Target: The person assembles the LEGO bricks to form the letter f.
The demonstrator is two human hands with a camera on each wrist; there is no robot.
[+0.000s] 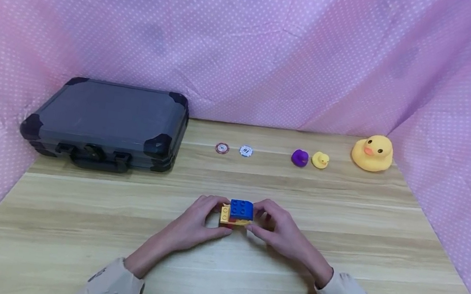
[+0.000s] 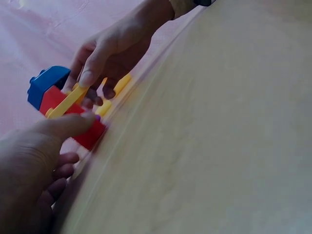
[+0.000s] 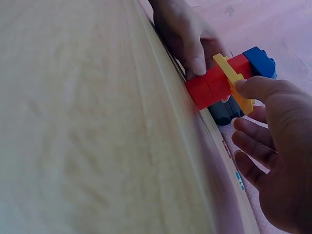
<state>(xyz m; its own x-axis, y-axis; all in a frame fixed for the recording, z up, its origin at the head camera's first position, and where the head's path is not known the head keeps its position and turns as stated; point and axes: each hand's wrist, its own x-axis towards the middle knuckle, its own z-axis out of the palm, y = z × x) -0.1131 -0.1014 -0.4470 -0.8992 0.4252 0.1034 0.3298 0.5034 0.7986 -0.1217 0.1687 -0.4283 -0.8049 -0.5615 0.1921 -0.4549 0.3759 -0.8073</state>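
A stack of toy building bricks stands on the table between both hands. From the bottom it has red bricks [image 3: 204,91], a long yellow plate [image 3: 229,73], another red brick [image 2: 50,99] and a blue curved-top brick [image 1: 241,210]. My left hand [image 1: 195,225] grips the lower red part from the left, thumb on the near side. From the other side, my right hand [image 1: 281,231] pinches the yellow plate near its right end, thumb against its edge. The far fingers of both hands are partly hidden behind the stack in the head view.
A dark grey hard case [image 1: 107,117] lies at the back left. Behind the stack are a red chip [image 1: 222,148] and a white chip [image 1: 246,151]. Farther right sit a purple duck [image 1: 299,158], a small yellow duck [image 1: 320,160] and a large yellow duck [image 1: 373,155].
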